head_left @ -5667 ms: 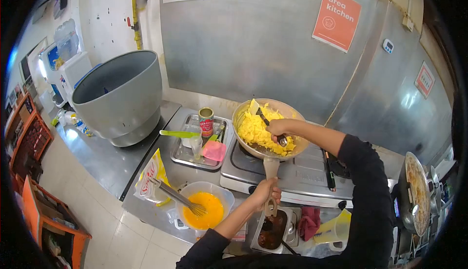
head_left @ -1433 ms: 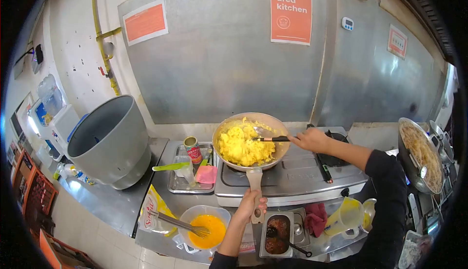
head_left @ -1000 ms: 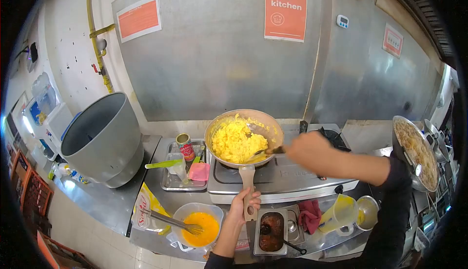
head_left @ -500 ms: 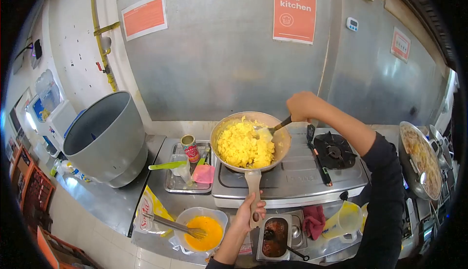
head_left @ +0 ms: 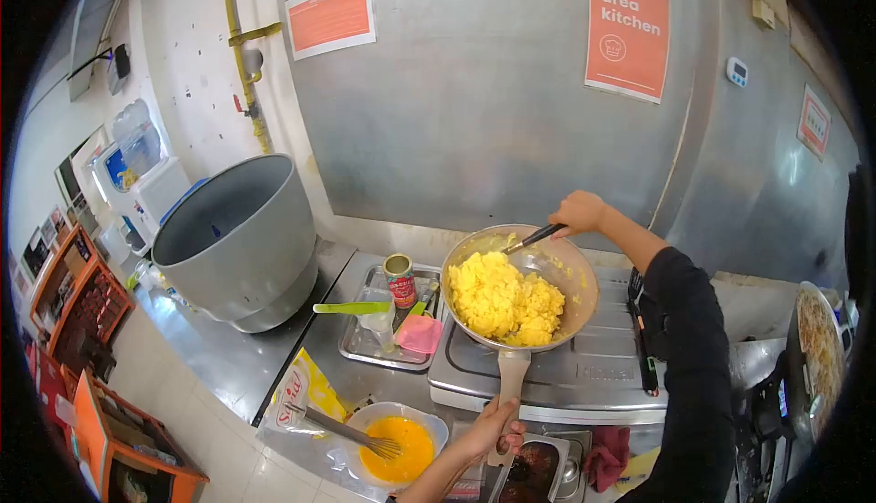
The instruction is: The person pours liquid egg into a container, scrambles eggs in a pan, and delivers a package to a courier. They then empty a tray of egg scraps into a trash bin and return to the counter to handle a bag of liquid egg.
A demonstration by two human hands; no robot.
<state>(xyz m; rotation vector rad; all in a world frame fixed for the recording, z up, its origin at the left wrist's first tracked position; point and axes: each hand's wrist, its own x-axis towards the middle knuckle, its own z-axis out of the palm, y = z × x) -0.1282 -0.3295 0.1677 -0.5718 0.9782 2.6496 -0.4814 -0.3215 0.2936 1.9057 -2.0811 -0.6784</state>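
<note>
My left hand is closed round the pale handle of a frying pan on the left side of the stove. Scrambled eggs, yellow and lumpy, are heaped in the left and front of the pan. From the far right side, my right hand grips the dark handle of a spatula. Its blade is mostly hidden behind the eggs. Below my left hand sits a metal container of dark red sauce. To its left a whisk rests in a bowl of beaten egg.
A metal tray left of the stove holds an open can, a green-handled utensil and a pink item. A large grey pot stands further left. A wide pan of food is at far right.
The view has swung left, so the scene sits further right. The eggs are now heaped more to the pan's left, baring its right side. Both hands keep their grips.
</note>
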